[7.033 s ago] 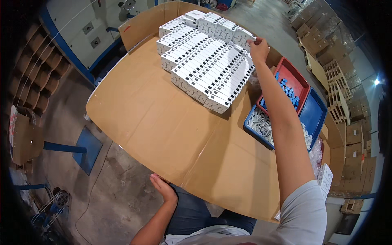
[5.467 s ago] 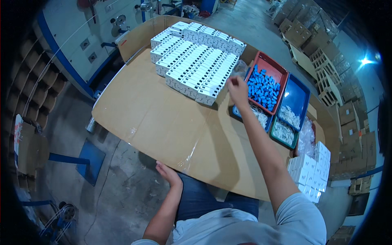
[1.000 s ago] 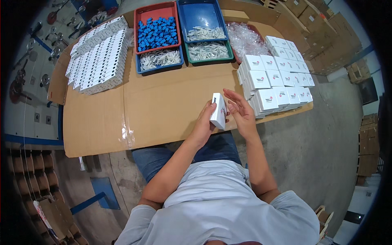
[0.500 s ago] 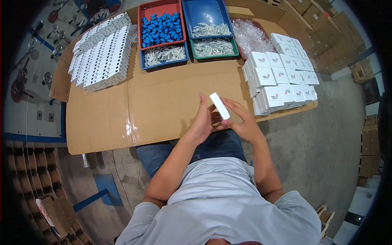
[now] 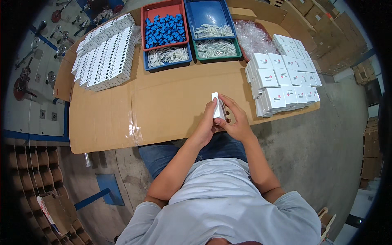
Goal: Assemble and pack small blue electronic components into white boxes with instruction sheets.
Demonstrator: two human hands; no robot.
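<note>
A small white carton (image 5: 219,107) is held up on edge between both hands, just above the near edge of the cardboard-covered table (image 5: 163,102), right of its middle. The left hand (image 5: 207,122) is wrapped around the carton's left face with the thumb up near the top, and the right hand (image 5: 236,121) is closed on its right side with fingers spread along the panel. So both grips are narrow and pinched on the box itself.

It looks like thin, plain white folded card, slim and rectangular. It's judged to be very light and easily dented, probably a bit slick too, so it's best taken by the long edges or corners, not squeezed across the flat faces.

Finished white boxes (image 5: 281,77) with a small red mark are stacked by the right edge. Flat white blanks (image 5: 105,57) are piled at the far left corner. Along the far edge, a red tray (image 5: 162,25) of blue parts and a blue tray (image 5: 208,16) with pale pieces can be seen.
</note>
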